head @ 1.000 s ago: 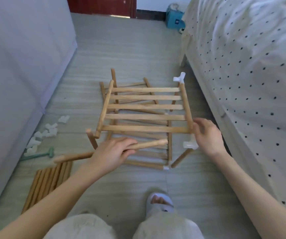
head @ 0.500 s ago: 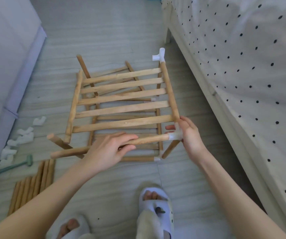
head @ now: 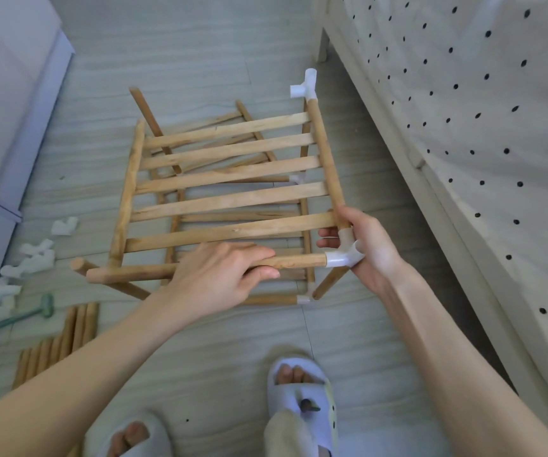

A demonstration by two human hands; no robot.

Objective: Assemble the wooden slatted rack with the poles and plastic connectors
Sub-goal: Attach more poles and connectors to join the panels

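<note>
My left hand [head: 220, 275] grips the loose pole [head: 200, 267], long axis running 9 to 3 o'clock, its right end meeting the white connector [head: 343, 253] that my right hand [head: 365, 249] clamps at 2 o'clock. I judge the pole wants pushing toward 3. Beyond, the slatted panel [head: 226, 183] stretches toward 12, free corner connector [head: 305, 85] farthest. The bed [head: 464, 127] crowds 3 o'clock; spare poles [head: 58, 338] lie on open floor at 8
</note>
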